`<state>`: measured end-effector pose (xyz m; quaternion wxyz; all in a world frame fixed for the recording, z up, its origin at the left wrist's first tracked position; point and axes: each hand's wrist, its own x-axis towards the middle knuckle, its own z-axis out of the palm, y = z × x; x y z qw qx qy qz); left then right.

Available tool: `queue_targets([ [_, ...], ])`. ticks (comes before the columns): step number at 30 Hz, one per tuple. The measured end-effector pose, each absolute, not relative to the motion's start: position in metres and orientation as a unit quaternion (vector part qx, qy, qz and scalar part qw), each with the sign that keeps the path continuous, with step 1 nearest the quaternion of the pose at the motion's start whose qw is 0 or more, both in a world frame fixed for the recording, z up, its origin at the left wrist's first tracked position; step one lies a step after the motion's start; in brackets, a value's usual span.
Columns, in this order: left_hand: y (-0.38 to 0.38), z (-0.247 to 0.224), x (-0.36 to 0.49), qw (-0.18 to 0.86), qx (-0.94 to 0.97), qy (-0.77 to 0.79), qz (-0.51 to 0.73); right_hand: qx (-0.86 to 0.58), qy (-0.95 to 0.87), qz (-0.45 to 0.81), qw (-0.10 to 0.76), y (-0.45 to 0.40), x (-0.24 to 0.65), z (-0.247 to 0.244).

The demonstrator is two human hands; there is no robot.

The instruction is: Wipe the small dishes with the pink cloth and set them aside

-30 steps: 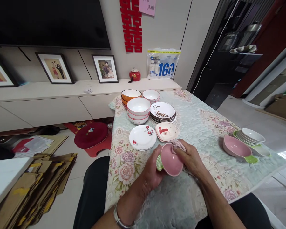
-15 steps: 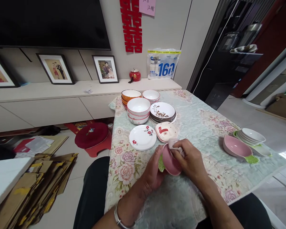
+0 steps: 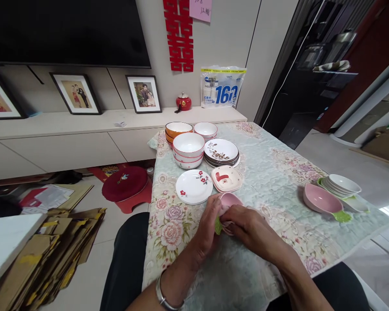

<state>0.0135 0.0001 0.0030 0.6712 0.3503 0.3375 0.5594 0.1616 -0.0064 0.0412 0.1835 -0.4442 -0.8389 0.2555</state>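
My left hand [image 3: 205, 233] grips a small pink bowl [image 3: 229, 200] with a green leaf handle, held just above the floral tablecloth [image 3: 272, 172]. My right hand [image 3: 246, 224] covers the bowl's near side and presses a pale cloth against it; the cloth is almost fully hidden under the fingers. A silver bracelet sits on my left wrist. Just beyond the bowl lie a white plate with red flowers [image 3: 193, 186] and a pink-rimmed square dish [image 3: 226, 179].
Stacked white bowls [image 3: 188, 149], orange bowls [image 3: 178, 128] and brown-patterned plates [image 3: 221, 152] stand at the table's far end. At the right edge are another pink bowl [image 3: 322, 201] and stacked white saucers [image 3: 342, 185]. A red stool [image 3: 125, 185] and flattened cardboard [image 3: 52, 250] lie on the floor to the left.
The pink bowl turned in my hands from showing its underside to rim-up. My right hand slid with the cloth over its near side, now hiding most of it.
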Motion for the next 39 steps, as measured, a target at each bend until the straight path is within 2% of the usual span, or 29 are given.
queue_targets([
  [3,0.0,0.005,0.015,0.662,0.356,0.338,0.567,-0.515,-0.833,0.133,0.15,-0.007,0.156,0.033],
  [6,0.0,0.006,0.017,0.679,0.329,0.321,0.573,-0.557,-0.809,0.078,0.172,-0.006,0.15,0.027],
  [10,0.002,0.005,0.019,0.758,0.236,0.278,0.541,-0.475,-0.836,0.123,0.246,-0.003,0.146,0.025],
  [12,0.002,0.006,0.019,0.763,0.222,0.282,0.537,-0.443,-0.843,0.135,0.273,-0.001,0.147,0.025],
  [14,0.002,0.007,0.018,0.737,0.241,0.3,0.556,-0.452,-0.84,0.133,0.27,-0.001,0.146,0.026],
  [20,-0.002,0.009,0.012,0.637,0.399,0.362,0.552,-0.525,-0.811,0.18,0.185,-0.007,0.148,0.033],
  [27,-0.005,0.011,0.009,0.577,0.479,0.365,0.552,-0.456,-0.773,0.372,0.235,-0.008,0.158,0.044],
  [29,-0.004,0.01,0.008,0.568,0.477,0.377,0.554,-0.466,-0.785,0.34,0.227,-0.006,0.158,0.04],
  [35,-0.003,0.006,0.009,0.598,0.436,0.371,0.561,-0.569,-0.787,0.129,0.201,0.0,0.154,0.014],
  [39,-0.002,0.006,0.014,0.636,0.392,0.344,0.568,-0.595,-0.759,0.05,0.259,0.008,0.159,0.005],
])
